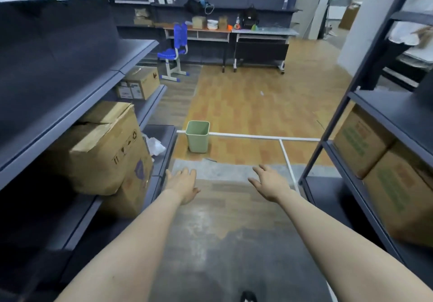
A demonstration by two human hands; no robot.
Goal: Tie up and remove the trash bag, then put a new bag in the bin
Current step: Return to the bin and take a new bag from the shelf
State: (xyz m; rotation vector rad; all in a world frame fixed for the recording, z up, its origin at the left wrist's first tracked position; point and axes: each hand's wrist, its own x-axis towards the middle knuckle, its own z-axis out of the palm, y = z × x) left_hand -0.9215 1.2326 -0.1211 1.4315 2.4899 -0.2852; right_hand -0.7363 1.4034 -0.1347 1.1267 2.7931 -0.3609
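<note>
Apparently unlined, the bin (197, 136) stands ahead — both hands, left (183, 185) and right (269, 184), spread and empty; relining remains.

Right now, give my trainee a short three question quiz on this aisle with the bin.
1. True or false: the left hand is holding a trash bag.
2. The green bin stands beside: A) the white floor rail, B) the blue chair, C) the stack of plates.
3. Fill in: on the lower left shelf, next to the large cardboard box, lies a crumpled white ____.

Key: 1 false, both it and the right hand are open and empty. 2 A. 3 plastic bag, apparently.
</note>
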